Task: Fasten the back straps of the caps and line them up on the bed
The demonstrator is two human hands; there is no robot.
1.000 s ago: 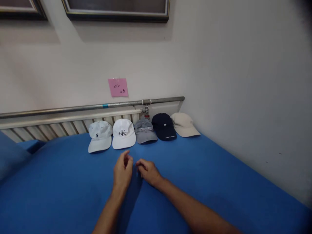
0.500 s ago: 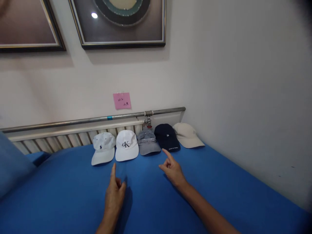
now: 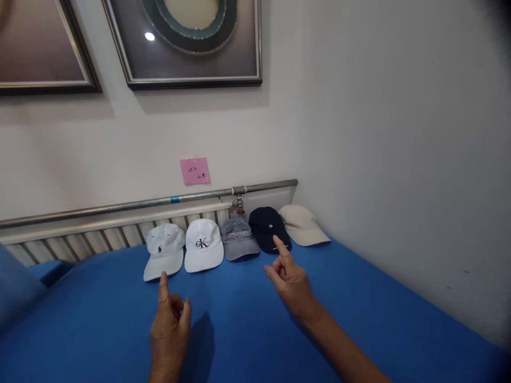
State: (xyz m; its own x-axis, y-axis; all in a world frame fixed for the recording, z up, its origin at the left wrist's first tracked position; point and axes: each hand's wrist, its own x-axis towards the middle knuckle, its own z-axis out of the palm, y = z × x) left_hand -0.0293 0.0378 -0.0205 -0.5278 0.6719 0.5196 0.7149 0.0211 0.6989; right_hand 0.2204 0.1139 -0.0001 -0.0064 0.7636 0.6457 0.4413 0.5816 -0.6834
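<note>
Several baseball caps stand in a row on a blue sheet [image 3: 247, 330]. At the left end is a pale cap with a small dark emblem [image 3: 165, 247], then a white CK cap [image 3: 204, 247], a grey cap [image 3: 239, 242], a navy cap [image 3: 268, 226] and a beige cap [image 3: 305, 226]. My left hand [image 3: 170, 327] extends its index finger towards the pale cap's brim, thumb apart, holding nothing. With index finger and thumb spread and other fingers curled, my right hand [image 3: 293, 282] is in front of the navy cap, its fingertip overlapping the brim. Contact cannot be made out.
Behind the caps runs a radiator [image 3: 128, 234] with a metal pipe [image 3: 120, 206] and a valve [image 3: 240, 205]. A pink note [image 3: 195, 171] and framed pictures [image 3: 195, 82] are on the wall. Another wall [image 3: 399, 159] borders the right side.
My left hand has moved left, from before the white CK cap to the pale cap. My right hand has shifted slightly right, its fingertip now over the navy brim. The view has shifted slightly.
</note>
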